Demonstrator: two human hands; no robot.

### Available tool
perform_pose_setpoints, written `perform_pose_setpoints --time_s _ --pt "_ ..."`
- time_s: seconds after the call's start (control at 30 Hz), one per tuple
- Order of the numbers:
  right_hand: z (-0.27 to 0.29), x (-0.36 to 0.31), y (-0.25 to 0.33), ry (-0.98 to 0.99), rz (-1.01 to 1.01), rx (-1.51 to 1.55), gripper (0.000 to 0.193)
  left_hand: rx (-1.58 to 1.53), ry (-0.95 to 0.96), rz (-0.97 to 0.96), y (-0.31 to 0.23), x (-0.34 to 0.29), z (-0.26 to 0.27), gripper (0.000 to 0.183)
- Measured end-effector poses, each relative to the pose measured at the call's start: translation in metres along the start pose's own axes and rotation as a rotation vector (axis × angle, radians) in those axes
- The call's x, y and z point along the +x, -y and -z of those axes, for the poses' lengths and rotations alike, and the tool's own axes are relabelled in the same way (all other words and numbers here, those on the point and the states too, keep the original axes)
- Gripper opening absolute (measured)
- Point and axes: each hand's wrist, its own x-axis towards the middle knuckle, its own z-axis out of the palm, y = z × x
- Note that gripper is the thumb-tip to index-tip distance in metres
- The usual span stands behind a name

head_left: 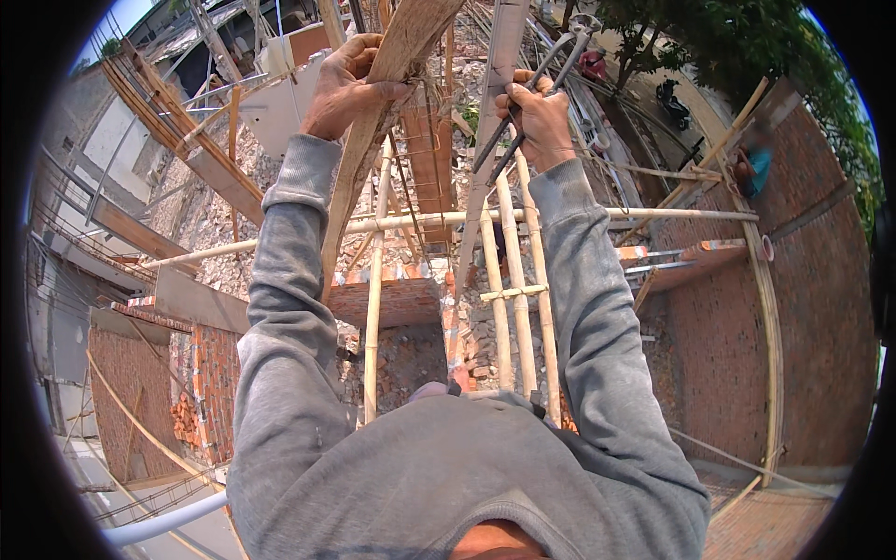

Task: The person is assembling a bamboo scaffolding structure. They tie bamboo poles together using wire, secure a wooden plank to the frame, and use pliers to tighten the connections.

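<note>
My left hand (350, 89) grips the edge of a rough wooden plank (411, 42), its thumb across the face. The plank slants from the upper middle down past my left forearm. Closed around dark bent steel rods (569, 61), my right hand (537, 117) is beside a second, paler board (499, 61). The rods cross each other and stick out above and below the fist; a knobbly end shows at the top. Whether the right fingertips also touch the pale board, I cannot tell. Between the two boards stands a reddish-brown upright panel (429, 168) with steel bars near it.
Bamboo poles (499, 299) run beneath my arms, crossed by a horizontal pole (672, 214). Far below lie brick walls (387, 299) and rubble (219, 219). A person in a teal top (758, 173) is at the right by a brick wall (826, 280). Timber and bars (168, 112) stand at the left.
</note>
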Motion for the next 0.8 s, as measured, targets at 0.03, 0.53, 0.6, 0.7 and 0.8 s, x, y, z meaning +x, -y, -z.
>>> perform_pose_setpoints --time_s 0.03,0.53,0.6,0.7,0.8 --pt "0.001 0.000 0.000 0.007 -0.017 -0.030 0.018 0.032 -0.039 0.006 0.000 0.002 0.009 0.076" --pt "0.001 -0.001 -0.004 0.019 0.015 -0.020 0.021 0.090 0.017 -0.018 0.006 0.010 0.054 0.087" --pt "0.005 -0.001 -0.006 0.021 0.003 -0.060 0.022 0.020 -0.019 -0.051 0.010 0.009 0.066 0.074" --pt "0.011 0.001 -0.010 0.092 0.034 -0.044 0.021 0.008 -0.099 -0.089 0.008 0.003 0.075 0.073" --pt "0.019 0.000 -0.012 0.096 0.049 -0.088 0.017 0.028 -0.157 -0.125 -0.007 -0.010 0.075 0.072"
